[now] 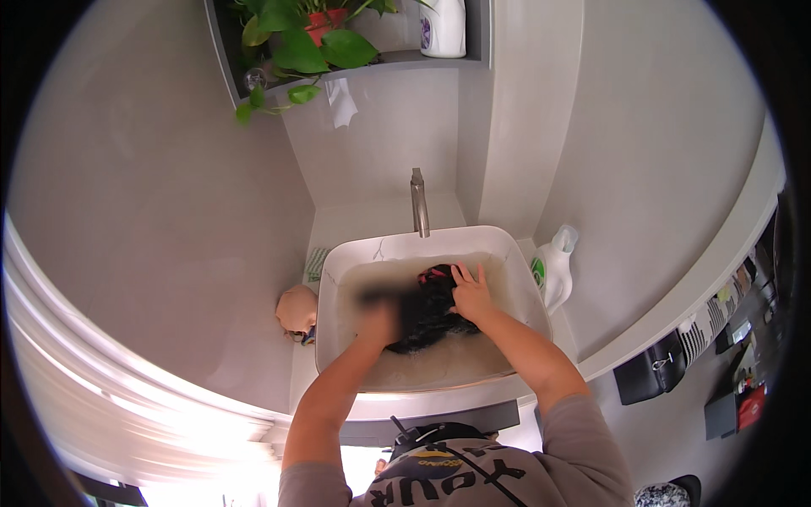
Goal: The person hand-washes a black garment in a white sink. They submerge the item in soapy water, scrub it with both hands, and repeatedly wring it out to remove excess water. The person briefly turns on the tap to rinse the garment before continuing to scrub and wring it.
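A dark, soaked garment (432, 314) with a patch of red on it lies in murky water in a white washbasin (525, 338). My right hand (471, 294) rests on the garment's right side, its fingers spread and pointing away from me. My left hand (378, 319) reaches to the garment's left side. A blurred patch covers that hand, so its fingers and any hold on the cloth cannot be made out.
Behind the basin stands a metal tap (420, 203). A white detergent bottle (557, 269) is at the right; a beige rounded object (296, 309) sits at the left. Above, a shelf (397, 61) holds a potted plant (300, 51) and another white bottle (443, 29).
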Demonstrator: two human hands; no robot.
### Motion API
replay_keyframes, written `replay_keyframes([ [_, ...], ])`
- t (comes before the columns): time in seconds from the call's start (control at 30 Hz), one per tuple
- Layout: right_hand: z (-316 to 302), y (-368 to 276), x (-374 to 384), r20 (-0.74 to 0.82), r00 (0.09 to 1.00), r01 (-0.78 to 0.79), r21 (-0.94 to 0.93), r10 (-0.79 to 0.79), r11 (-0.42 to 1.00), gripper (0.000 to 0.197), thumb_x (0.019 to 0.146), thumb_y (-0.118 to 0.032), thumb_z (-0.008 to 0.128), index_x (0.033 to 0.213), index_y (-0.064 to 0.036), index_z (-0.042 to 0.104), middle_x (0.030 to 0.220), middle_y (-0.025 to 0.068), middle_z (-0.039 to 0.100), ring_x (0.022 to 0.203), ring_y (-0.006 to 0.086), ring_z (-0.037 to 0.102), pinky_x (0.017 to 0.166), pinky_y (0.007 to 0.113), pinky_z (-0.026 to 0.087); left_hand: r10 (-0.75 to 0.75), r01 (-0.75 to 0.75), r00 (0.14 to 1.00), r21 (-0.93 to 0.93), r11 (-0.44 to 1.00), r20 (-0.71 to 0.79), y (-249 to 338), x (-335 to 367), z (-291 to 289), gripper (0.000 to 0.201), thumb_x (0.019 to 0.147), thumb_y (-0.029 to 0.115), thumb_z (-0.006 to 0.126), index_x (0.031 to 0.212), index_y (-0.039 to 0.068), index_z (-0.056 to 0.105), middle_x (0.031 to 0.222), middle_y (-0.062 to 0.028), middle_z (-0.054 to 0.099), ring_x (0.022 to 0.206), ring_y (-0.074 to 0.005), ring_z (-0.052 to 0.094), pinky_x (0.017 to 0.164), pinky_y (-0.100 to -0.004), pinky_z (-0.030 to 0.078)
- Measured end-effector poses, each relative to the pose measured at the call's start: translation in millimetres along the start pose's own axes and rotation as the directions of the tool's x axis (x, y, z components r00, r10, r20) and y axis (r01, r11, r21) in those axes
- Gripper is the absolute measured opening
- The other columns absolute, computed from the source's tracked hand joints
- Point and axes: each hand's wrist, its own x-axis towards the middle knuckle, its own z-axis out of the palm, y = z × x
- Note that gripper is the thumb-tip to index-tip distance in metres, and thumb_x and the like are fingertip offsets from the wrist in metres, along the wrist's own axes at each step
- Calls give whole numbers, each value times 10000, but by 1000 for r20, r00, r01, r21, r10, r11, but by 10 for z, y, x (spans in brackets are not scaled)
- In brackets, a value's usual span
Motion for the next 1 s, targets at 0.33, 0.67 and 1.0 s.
replay_keyframes([
  [0.33,-873,-232,342,-258,966,55,197,-2,979,394,685,-340,760,998,-108,703,1446,125,367,1410,294,158,1089,599,123,285,-164,949,-983,80,-135,-929,996,812,652,815,368,580,1363,76,384,1368,-128,441,1236,-293,445,1019,-460,354],
  [0.67,-1147,-442,287,-323,933,280,365,-162,888,456,675,-302,768,1083,-119,675,1470,117,335,1427,304,84,1094,604,80,305,-54,925,-874,-483,-226,139,528,67,843,686,490,705,1369,107,394,1402,-95,402,1289,-302,381,1065,-443,308],
  [1.0,-1169,-623,387,-264,960,217,473,-98,854,448,732,-385,717,1073,-98,674,1454,143,354,1424,325,81,1093,607,60,-56,-271,910,-487,-831,-410,282,589,-80,541,897,412,275,1242,86,534,1230,-130,560,1146,-309,530,969,-461,438],
])
